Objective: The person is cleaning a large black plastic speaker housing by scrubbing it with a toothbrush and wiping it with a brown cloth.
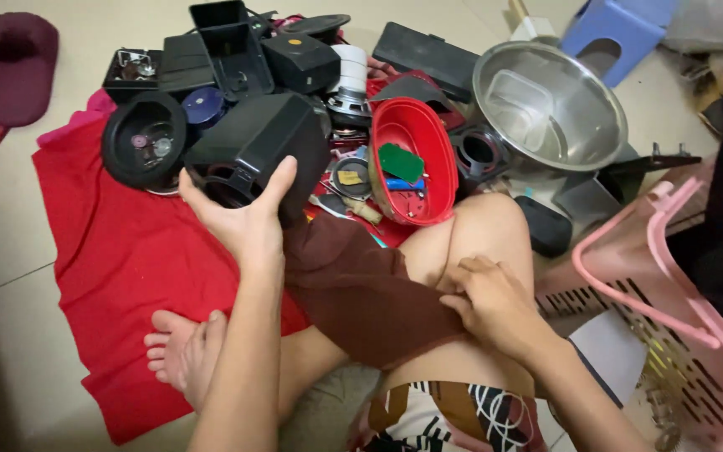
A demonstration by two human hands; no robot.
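- A red cloth (127, 268) is spread on the floor, heaped at its far end with black plastic housings and loose speaker parts.
- A pink plastic basket (671, 310) stands at the right, a steel bowl (550, 105) beyond it.
- A red oval tray (416, 159) leans just right of the held part.
- A black speaker housing (257, 151), the left hand's object, is lifted above the cloth, its long axis slanting up and to the right, directly beyond the palm.
- The left hand (244, 222) is nearer; its grip clasps the housing's near end, thumb and fingers spread.
- The right hand (495, 305) rests well apart on the thigh, pinching a brown cloth (361, 293).
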